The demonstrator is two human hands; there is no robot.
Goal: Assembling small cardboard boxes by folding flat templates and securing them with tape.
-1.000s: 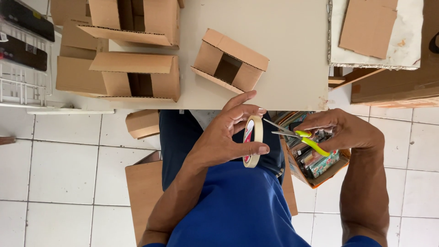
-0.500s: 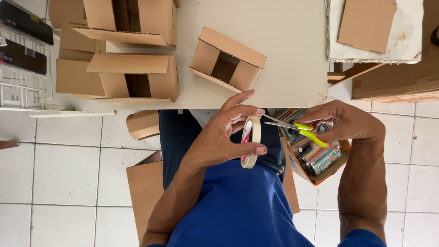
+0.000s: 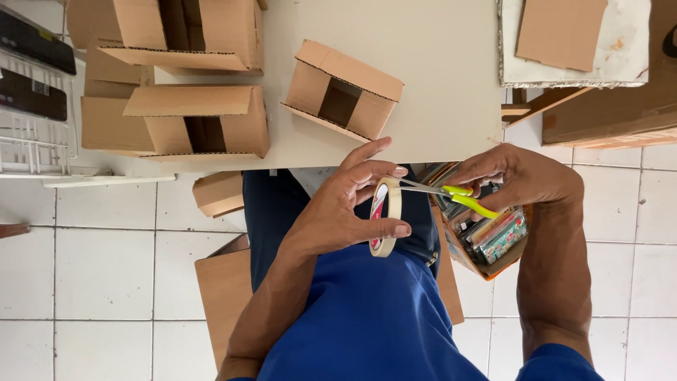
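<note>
While the left hand (image 3: 338, 212) is pinching the tape roll (image 3: 384, 215) upright over the lap, thumb and fingers gripping its rim to steady it, the right hand (image 3: 518, 176) is closing around scissors (image 3: 451, 194), blades touching the roll's edge below the table (image 3: 437, 85).

Left hand (image 3: 338, 212) raised in front of the torso, forearm rising from lower left, wrist slightly bent; thumb and curled fingers (image 3: 384, 171) pinch closed in a grip, index finger extended upward. Right hand (image 3: 518, 176) level with it and just apart, forearm descending steeply to the lower right edge, wrist flexed inward, fingers closed in a grasp and pointing toward the left hand. Both forearms bare, blue sleeves at the elbows
</note>
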